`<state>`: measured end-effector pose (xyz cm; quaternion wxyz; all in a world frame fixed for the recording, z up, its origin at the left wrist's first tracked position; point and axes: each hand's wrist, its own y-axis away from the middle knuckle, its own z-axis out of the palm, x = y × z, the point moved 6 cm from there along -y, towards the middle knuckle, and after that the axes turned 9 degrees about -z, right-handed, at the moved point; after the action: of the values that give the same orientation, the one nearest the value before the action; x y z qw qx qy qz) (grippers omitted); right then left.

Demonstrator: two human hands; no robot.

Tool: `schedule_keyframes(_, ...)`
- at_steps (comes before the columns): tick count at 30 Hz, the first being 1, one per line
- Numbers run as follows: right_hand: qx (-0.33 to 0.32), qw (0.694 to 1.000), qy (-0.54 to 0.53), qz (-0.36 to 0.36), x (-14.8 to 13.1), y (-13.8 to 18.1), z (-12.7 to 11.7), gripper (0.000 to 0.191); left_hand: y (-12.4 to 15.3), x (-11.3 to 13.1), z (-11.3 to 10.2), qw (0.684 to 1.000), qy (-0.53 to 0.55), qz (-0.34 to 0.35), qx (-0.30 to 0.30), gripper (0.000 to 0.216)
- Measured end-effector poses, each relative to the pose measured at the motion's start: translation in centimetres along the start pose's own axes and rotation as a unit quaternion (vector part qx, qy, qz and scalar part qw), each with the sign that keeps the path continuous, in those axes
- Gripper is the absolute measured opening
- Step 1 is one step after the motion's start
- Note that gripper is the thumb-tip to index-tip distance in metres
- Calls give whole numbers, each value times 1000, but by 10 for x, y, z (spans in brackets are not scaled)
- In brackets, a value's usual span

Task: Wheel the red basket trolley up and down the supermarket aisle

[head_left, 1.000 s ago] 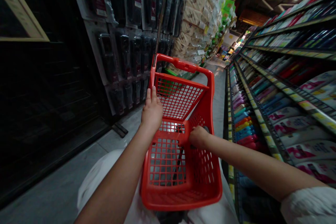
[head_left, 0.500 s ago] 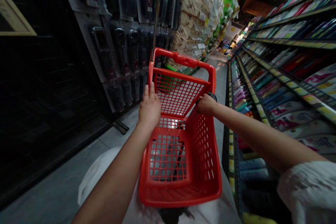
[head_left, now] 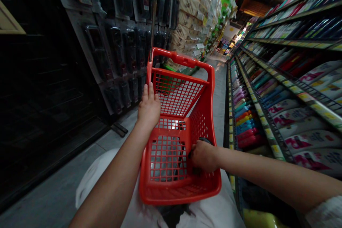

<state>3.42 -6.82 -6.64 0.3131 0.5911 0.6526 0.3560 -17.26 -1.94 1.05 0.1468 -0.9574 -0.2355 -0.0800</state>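
Observation:
A red plastic shopping basket [head_left: 171, 187] with lattice floor and walls stands upright in front of me; no goods show inside. My left hand [head_left: 149, 108] lies along its left rim, fingers stretched out towards the far end. Down inside the basket, my right hand [head_left: 204, 156] is closed near the floor and right wall. Something dark shows at its fingers and under it, too small and dim to name. A black band [head_left: 205, 140] sits at the edge of that hand. The red handle [head_left: 184, 60] rises at the far end.
Black blister packs [head_left: 130, 50] hang at the left, with stacked beige packages [head_left: 191, 17] beyond them. Shelves of bottles and packs [head_left: 288, 78] run close along the right. A grey aisle floor [head_left: 219, 99] leads away ahead. A dark metal foot [head_left: 119, 129] stands on the floor at left.
My right hand has moved down and nearer to me, from the far right corner of the basket to its floor. My left hand stays on the rim. The view has shifted slightly.

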Motion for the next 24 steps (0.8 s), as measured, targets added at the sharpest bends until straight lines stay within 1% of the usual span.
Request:
schedule_keyframes(1,11,1000,3,5,2,0,-1,17,0,1,-1,1000,-6,-1,-6,51)
schedule_keyframes(3,37,998,12,43,20,2,-5,17,1,2,-2,1000,-15,-1,-15,51)
schedule_keyframes(5,69,991,29,111,53,8,-15,17,1,2,-3,1000,-21,0,-15,52)
schedule_keyframes(7,113,974,54,187,94,20,-31,18,0,1,-2,1000,-21,-3,-11,52)
schedule_keyframes(8,145,961,70,224,115,28,-41,19,0,1,-2,1000,-20,-4,-7,52)
schedule_keyframes(10,177,945,88,259,150,42,-55,25,0,0,-2,1000,-16,-4,1,51)
schedule_keyframes(12,180,933,89,300,181,50,-60,25,0,0,-1,1000,-8,-6,5,50)
schedule_keyframes(14,162,927,75,331,201,47,-56,21,0,0,-1,1000,0,-11,1,49)
schedule_keyframes(15,150,927,64,337,207,41,-51,18,0,0,-2,1000,1,-13,-3,49)
schedule_keyframes(17,127,935,45,328,208,23,-41,16,0,0,-2,1000,-2,-11,-11,49)
schedule_keyframes(21,83,959,18,269,193,-17,-21,23,1,1,-2,1000,0,-4,-24,50)
schedule_keyframes(24,57,972,-1,227,178,-31,-9,19,1,2,-2,1000,2,5,-23,51)
